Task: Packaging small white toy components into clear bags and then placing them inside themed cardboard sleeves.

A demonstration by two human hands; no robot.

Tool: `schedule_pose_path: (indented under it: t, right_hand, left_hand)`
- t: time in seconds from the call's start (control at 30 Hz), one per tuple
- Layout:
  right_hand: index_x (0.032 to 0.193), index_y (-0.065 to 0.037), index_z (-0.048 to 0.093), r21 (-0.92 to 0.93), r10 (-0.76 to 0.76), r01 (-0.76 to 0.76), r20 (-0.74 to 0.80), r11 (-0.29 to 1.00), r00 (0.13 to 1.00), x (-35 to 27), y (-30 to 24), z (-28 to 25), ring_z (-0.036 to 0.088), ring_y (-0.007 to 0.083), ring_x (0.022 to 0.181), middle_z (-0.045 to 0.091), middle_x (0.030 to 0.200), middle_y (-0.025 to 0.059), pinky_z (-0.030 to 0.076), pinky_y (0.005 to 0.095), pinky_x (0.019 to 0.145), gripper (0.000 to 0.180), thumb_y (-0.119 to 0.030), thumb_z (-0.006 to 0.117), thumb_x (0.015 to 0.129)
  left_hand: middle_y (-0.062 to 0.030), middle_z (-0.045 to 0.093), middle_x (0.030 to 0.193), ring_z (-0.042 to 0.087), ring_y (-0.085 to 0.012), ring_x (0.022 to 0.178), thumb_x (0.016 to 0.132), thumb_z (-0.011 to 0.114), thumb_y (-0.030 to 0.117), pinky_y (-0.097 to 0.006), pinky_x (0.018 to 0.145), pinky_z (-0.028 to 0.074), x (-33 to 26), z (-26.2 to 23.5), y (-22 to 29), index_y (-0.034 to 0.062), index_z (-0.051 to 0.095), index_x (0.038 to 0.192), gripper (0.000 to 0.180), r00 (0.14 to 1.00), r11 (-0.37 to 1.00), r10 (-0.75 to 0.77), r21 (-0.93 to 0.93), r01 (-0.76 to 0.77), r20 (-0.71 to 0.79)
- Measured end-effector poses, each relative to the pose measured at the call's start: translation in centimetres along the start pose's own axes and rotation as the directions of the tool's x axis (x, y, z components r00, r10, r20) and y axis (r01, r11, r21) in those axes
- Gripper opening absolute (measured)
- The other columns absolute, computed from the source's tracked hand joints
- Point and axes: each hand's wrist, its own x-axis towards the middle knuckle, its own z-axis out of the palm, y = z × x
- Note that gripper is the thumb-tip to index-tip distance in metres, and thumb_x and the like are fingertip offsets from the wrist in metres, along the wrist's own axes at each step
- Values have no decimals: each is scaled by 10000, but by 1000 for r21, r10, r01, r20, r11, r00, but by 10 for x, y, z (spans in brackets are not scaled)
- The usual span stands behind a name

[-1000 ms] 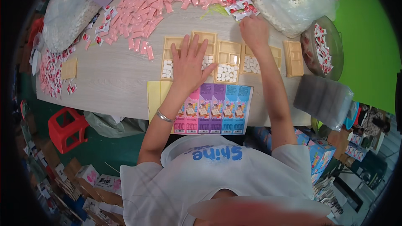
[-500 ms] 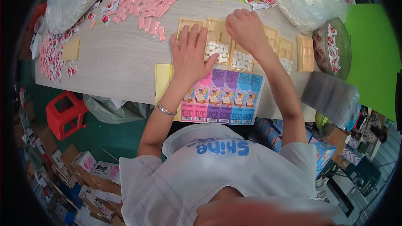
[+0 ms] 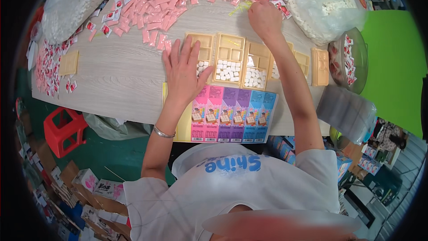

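Above a crowded bench (image 3: 120,62), the right hand (image 3: 265,20) is hovering curled beside yellow strips (image 3: 240,7), apparently gathering pieces for the cream trays (image 3: 224,54) lined up below; its fingertips are facing away, so its grip cannot be told. The next move is likely calling for a neat pinch. The left hand (image 3: 182,76), fingers apart, is partly hiding the leftmost tray (image 3: 203,41); the right forearm (image 3: 287,69) is covering another.
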Motion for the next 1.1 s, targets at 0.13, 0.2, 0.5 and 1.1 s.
schedule_pose_path:
  t: [0.13, 0.2, 0.5, 1.1]
  right_hand:
    - [847, -137, 760, 70, 15, -5, -144, 998, 990, -8, 9, -11, 714, 287, 786, 719, 867, 67, 572, 422, 673, 113, -218, 693, 889]
    - [842, -146, 754, 164, 34, 2, -214, 986, 976, -12, -4, -35, 706, 274, 762, 709, 851, 57, 563, 408, 655, 79, -199, 710, 880]
    - [819, -131, 760, 415, -256, 246, -32, 876, 966, -46, -121, -47, 696, 290, 755, 667, 776, 51, 557, 413, 667, 71, -177, 731, 864]
    - [910, -88, 709, 130, -385, 384, -21, 914, 923, 20, -2, -22, 647, 252, 885, 662, 965, 61, 542, 413, 799, 153, -239, 693, 907]
  left_hand:
    - [-169, 395, 1583, 308, -395, 1460, 916, 684, 470, -648, 1194, 171, -6, 0, -1, 44, 461, 1506, 762, 998, 998, -58, 31, 59, -31]
    - [-182, 408, 1551, 341, -390, 1424, 898, 697, 467, -635, 1196, 182, -11, 3, -5, 28, 475, 1465, 750, 995, 996, -81, 19, 82, -62]
    - [-207, 419, 1475, 357, -380, 1390, 868, 739, 461, -616, 1180, 219, -7, 9, -3, 34, 517, 1305, 650, 992, 998, -50, -38, 45, -117]
    - [-179, 453, 1449, 389, -355, 1376, 876, 740, 460, -573, 1184, 247, -8, 11, -4, 54, 500, 1400, 705, 988, 999, -48, -28, 44, -148]
